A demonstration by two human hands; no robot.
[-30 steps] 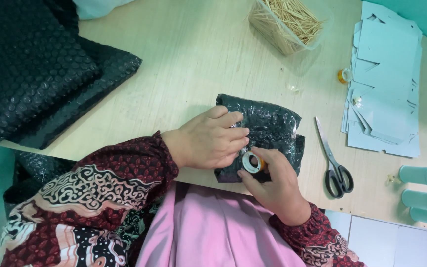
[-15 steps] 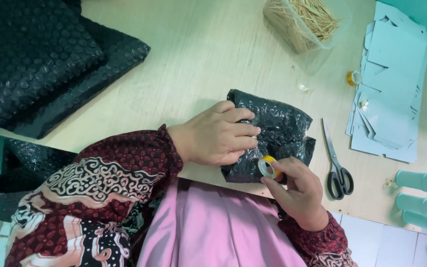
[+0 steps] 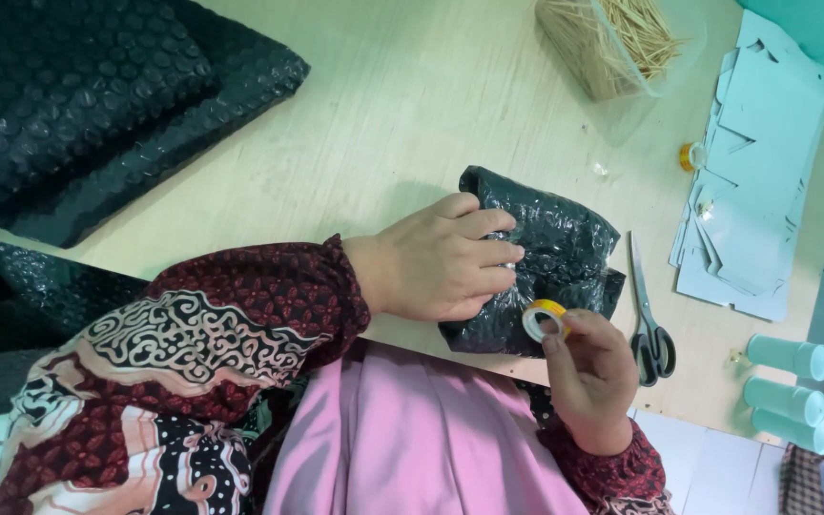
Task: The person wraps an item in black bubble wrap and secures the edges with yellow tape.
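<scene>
Pale wooden table bears a black bubble-wrap parcel pinned flat under the left hand, the right hand pinching a yellow tape roll, sealing apparently underway, needing a freed tape end.

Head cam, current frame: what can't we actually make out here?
- What is inside the black bubble-wrap parcel: the wrap is opaque, and the left hand covers its left part.
- Any loose tape end on the small tape roll: too small, partly behind the right hand fingers.
- The teal tubes: lower ones cut by the frame's right edge.
- The stack of black bubble wrap: cut by the top and left edges.
</scene>
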